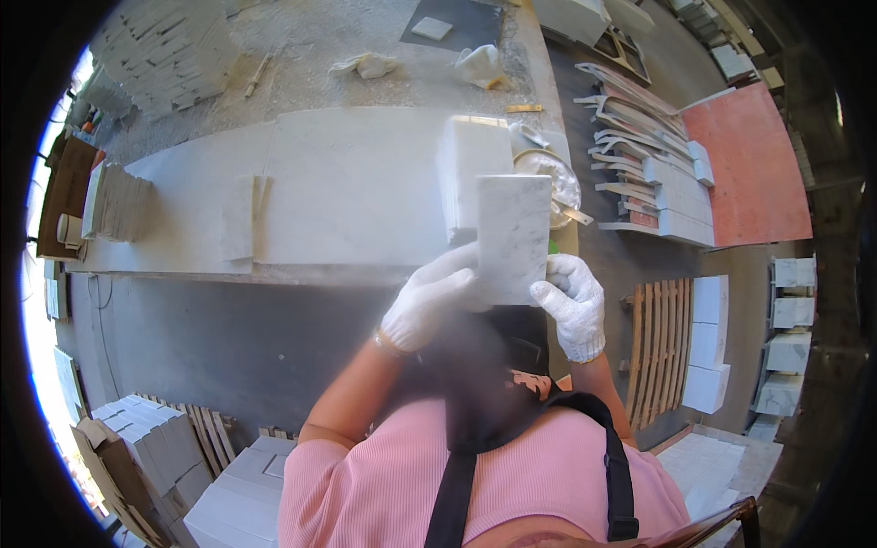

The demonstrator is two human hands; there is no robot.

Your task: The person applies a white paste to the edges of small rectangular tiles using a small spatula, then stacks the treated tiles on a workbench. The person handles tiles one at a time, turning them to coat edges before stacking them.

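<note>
Both gloved hands — left hand, right hand — held a white marble tile upright above the dusty surface, fingers closed on its lower edge.

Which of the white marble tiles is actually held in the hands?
The grey-veined marble tile, gripped at its lower edge by left hand and right hand; the stacked tiles behind lie on the workbench.
</note>
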